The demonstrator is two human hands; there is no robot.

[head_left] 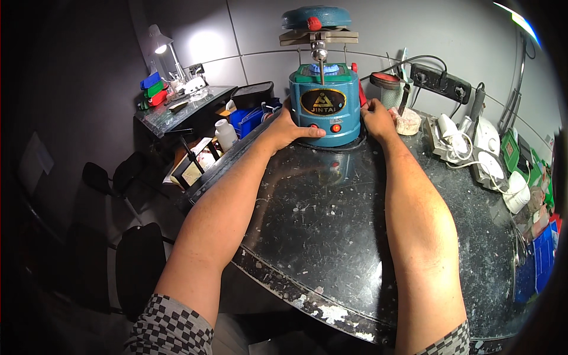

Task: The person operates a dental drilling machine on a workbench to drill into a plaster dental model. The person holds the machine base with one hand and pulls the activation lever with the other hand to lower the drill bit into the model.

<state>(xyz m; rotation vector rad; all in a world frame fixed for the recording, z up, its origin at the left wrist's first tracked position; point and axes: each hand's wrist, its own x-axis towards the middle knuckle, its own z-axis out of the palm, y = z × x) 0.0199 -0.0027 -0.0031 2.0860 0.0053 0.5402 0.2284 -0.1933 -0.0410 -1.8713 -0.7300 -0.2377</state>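
Note:
A blue vacuum forming machine (349, 115) stands upright at the far side of the black table. It has a round blue heater head (316, 18) on top, a pale frame (319, 38) below that, and a green-topped plate with a lit blue ring. My left hand (284, 129) wraps round the body's left side. Its thumb lies across the front by the red switches (336, 128), and its other fingers are mostly hidden. Against the right side, my right hand (378, 120) has curled fingers beside a red part (362, 97); what they pinch cannot be made out.
Right of the machine are a cup (387, 89) with tools, a pale plaster block (407, 122), a wall power strip (441, 83) and corded white devices (488, 160). Blue bins (543, 257) line the right edge. At left are a white bottle (225, 135), a lamp (158, 40) and chairs (139, 266).

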